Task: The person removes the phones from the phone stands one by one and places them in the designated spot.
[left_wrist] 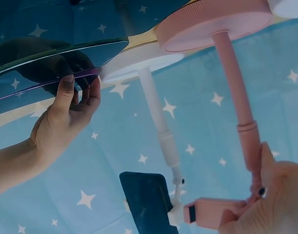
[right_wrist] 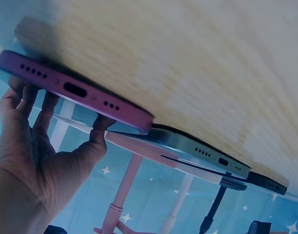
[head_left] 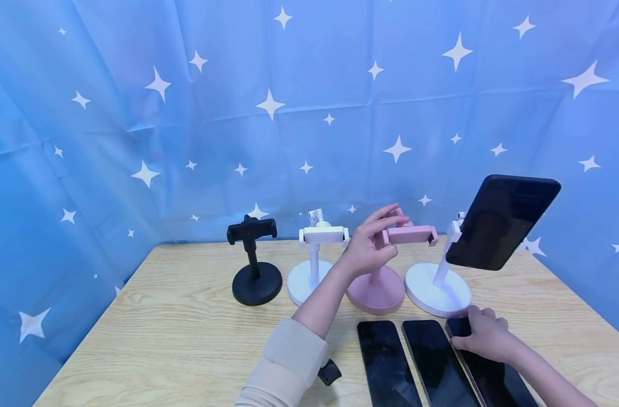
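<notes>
My left hand (head_left: 369, 249) grips the left end of the clamp on a pink phone stand (head_left: 375, 298); the clamp holds no phone. In the left wrist view, the fingers and thumb (left_wrist: 228, 219) close around the clamp's rear joint. My right hand (head_left: 488, 336) holds the far end of the rightmost phone (head_left: 494, 381) by its two long edges, thumb on the left one. That phone shows a purple-pink frame (right_wrist: 88, 92) in the right wrist view. Beside it on the table lie a middle phone (head_left: 438, 359) and a left phone (head_left: 388, 362), screens up.
Right of the pink stand, a white stand (head_left: 438, 297) carries a tilted dark phone (head_left: 505, 223). To the left stand another white stand (head_left: 300, 282) and a black stand (head_left: 256, 285), both without phones. A starry blue cloth (head_left: 309, 113) hangs behind the wooden table (head_left: 161, 339).
</notes>
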Demonstrator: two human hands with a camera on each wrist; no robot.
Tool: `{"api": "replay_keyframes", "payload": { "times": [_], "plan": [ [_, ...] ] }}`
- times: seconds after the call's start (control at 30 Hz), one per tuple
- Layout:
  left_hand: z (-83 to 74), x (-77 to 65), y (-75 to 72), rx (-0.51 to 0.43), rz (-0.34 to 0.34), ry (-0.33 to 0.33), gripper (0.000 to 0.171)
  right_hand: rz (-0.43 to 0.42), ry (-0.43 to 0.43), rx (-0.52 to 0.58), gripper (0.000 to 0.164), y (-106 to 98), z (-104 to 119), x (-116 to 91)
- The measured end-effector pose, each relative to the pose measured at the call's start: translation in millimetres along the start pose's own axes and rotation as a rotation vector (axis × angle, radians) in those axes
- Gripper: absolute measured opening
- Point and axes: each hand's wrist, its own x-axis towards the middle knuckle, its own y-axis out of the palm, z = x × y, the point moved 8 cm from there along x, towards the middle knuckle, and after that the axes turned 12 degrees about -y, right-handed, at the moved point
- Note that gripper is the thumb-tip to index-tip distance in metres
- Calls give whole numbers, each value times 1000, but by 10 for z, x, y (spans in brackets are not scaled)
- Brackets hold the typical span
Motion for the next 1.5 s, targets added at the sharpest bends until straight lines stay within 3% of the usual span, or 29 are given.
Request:
{"api": "replay_keyframes", "payload": {
  "times": [0.77,0.97,1.17,1.5],
  "plan": [
    [-4,-5,5,-34,-6,3,50,-6,-47,-47,67,-5,7,-11],
    [80,23,6,-59,-9,11,50,-16,-68,-66,68,-9,4,-7],
    [291,109,18,2,-71,45,48,9,-82,-70,70,-30,-1,-7],
    [257,54,31,75,-218,106,42,75,-81,-2,73,-39,-2,-36]
  ]
}}
